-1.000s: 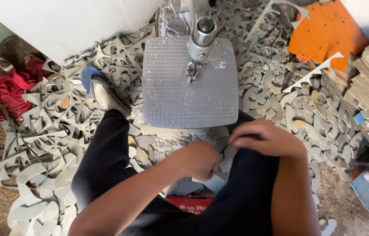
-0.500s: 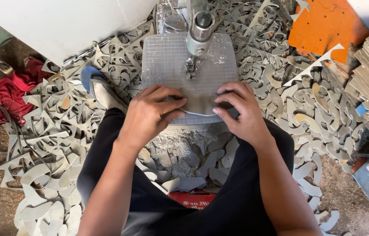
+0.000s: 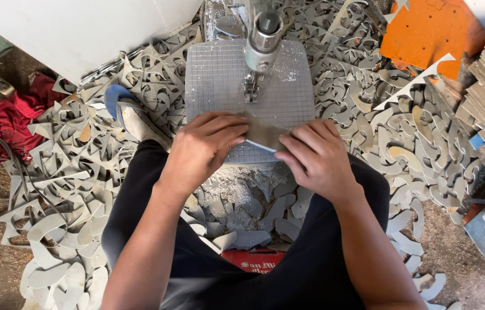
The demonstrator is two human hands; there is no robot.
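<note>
Two hands press one flat grey piece (image 3: 264, 133) on the gridded saw table (image 3: 214, 74) | left hand (image 3: 205, 150) flat, fingers together | right hand (image 3: 314, 156) likewise | blade (image 3: 250, 92) probably just beyond the piece | we'd keep fingertips beside the cut line.

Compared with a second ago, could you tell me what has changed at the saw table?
Both hands rose from the lap to the gridded table. The left hand and right hand now press a grey flat piece there. The offcut pile is unchanged.
</note>
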